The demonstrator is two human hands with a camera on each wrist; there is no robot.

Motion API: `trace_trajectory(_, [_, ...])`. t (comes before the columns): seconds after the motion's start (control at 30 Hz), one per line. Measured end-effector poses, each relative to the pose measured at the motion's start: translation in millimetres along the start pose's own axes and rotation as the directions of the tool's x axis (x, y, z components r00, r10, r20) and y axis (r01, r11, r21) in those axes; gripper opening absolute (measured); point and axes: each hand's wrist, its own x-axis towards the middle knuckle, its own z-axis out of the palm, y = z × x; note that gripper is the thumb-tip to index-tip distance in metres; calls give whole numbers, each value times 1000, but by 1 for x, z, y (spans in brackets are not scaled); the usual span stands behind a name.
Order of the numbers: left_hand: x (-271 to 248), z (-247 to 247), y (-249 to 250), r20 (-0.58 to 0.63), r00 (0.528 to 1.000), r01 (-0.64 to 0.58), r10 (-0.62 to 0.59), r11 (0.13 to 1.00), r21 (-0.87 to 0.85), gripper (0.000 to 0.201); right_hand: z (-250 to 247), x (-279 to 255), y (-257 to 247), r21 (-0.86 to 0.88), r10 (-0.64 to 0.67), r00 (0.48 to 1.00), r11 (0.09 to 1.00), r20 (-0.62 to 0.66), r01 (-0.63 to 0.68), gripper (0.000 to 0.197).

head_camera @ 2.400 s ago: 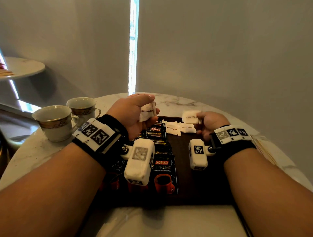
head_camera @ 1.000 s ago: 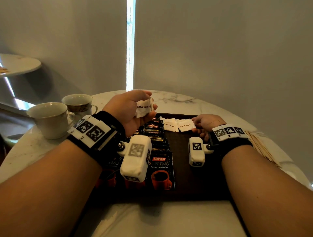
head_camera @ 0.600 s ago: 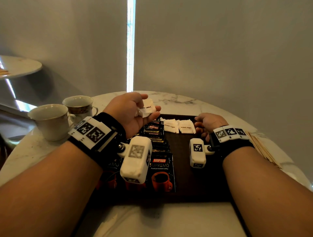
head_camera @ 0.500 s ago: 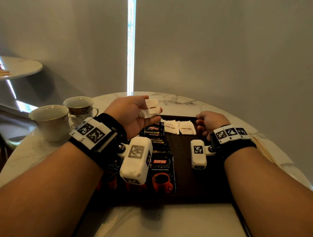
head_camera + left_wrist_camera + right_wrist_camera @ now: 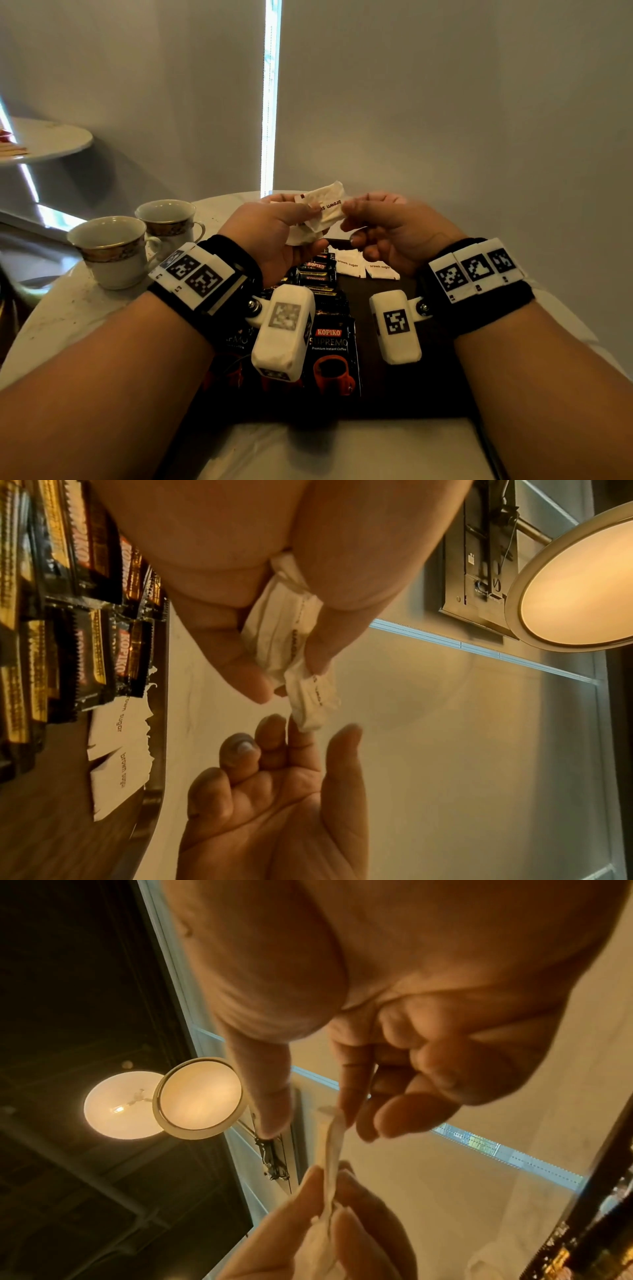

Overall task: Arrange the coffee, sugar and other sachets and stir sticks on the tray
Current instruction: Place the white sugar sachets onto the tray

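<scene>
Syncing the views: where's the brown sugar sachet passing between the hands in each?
Head: brown sugar sachet upper centre, between both hands.
Left wrist: sachet centre, below left fingers.
Right wrist: edge-on, lower centre.
Shared landmark: round lamp, in both wrist views only.

The tray (image 5: 435, 394) lies on the counter (image 5: 68, 308). On the tray's left part the coffee sachets (image 5: 334, 356) lie in overlapping rows; two sugar sachets (image 5: 364, 267) lie side by side at its far edge, right of them. Two cups (image 5: 137, 246) stand on the counter left of the tray. Both hands meet above the tray's far edge, a sugar sachet (image 5: 327, 207) between them.
</scene>
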Motion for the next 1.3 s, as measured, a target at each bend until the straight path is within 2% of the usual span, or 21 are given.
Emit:
trace_trajectory(0.13, [2, -2, -2, 5, 1000, -8, 8, 999, 38, 16, 7, -1, 1, -24, -21, 998, 1000, -62, 19, 13])
trace_trajectory(0.2, [2, -2, -2, 12, 1000, -8, 7, 999, 44, 8, 7, -1, 2, 0, -23, 996, 1000, -89, 23, 9])
trace_trajectory(0.4, [3, -1, -2, 16, 1000, -8, 7, 999, 32, 9, 8, 0, 0, 78, -46, 990, 995, -134, 57, 14])
trace_trajectory(0.63, [-1, 1, 0, 3, 1000, -13, 13, 999, 46, 12, 9, 2, 1, 131, -43, 985, 989, -168, 66, 2])
trace_trajectory(0.8, [-4, 3, 1, -5, 1000, -23, 23, 999, 39, 13, 11, 2, 4, 149, -43, 989, 987, -140, 64, 9])
trace_trajectory(1.0, [-2, 1, 1, -4, 1000, -29, 29, 997, 66, 7, 11, 2, 5, 172, -39, 987, 983, -153, 66, 5])
trace_trajectory(1.17, [0, 0, 0, -6, 1000, 19, -19, 999, 39, 5, 9, 3, 3, 239, -71, 977, 964, -202, 120, 5])
trace_trajectory(1.2, [0, -1, 1, -11, 999, 39, -39, 999, 25, 8, 8, 4, 2, 245, -78, 974, 961, -214, 131, 7])
trace_trajectory(1.3, [1, -5, 0, -10, 997, 81, -81, 997, 6, 39, 7, 4, 1, 240, -92, 980, 962, -178, 134, 10])
